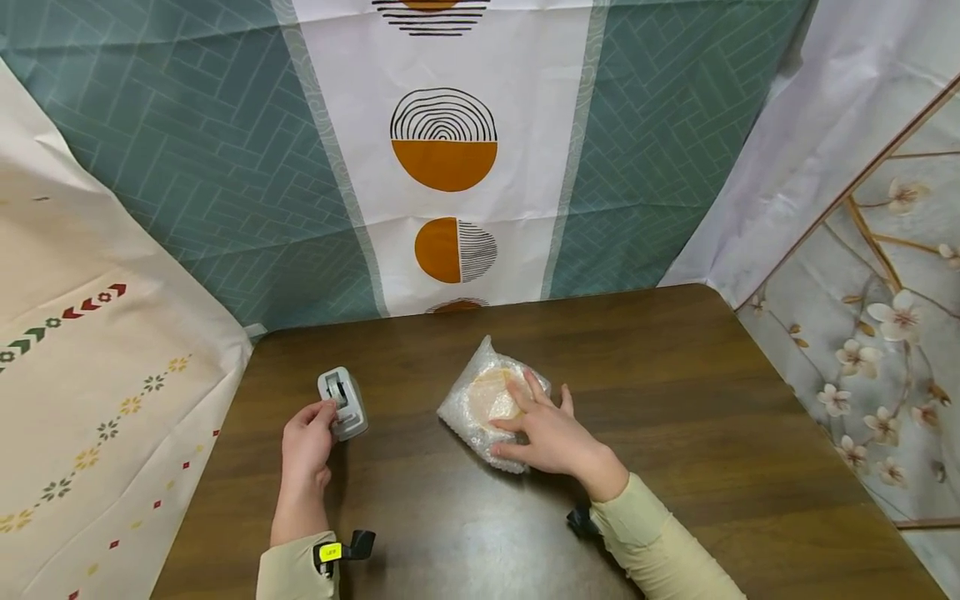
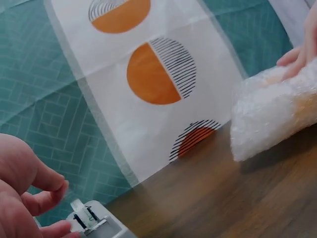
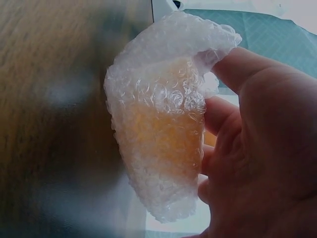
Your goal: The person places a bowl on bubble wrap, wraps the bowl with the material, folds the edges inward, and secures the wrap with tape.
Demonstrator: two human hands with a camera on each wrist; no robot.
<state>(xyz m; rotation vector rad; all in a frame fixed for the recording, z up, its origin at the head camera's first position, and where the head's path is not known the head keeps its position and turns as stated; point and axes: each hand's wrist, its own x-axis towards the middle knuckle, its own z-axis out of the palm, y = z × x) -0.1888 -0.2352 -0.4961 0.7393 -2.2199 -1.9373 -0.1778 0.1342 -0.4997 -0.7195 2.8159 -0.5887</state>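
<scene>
A bubble-wrapped package [image 1: 483, 404] lies on the table, something round with pale and orange-yellow parts showing through its wrap. My right hand [image 1: 551, 433] rests on top of it with fingers spread; the right wrist view shows the fingertips against the bubble wrap [image 3: 158, 114]. To the left stands a small grey tape dispenser [image 1: 352, 421] with a roll of clear tape in it. My left hand [image 1: 306, 442] is at its near left side. In the left wrist view, thumb and forefinger of that hand [image 2: 25, 183] pinch what looks like the clear tape's end above the dispenser [image 2: 101, 225].
The dark wooden table [image 1: 660, 375] ends at a patterned green and white cloth [image 1: 510, 158] hanging behind it. A cream cloth [image 1: 112, 358] borders the left side, and a floral panel [image 1: 885, 375] the right.
</scene>
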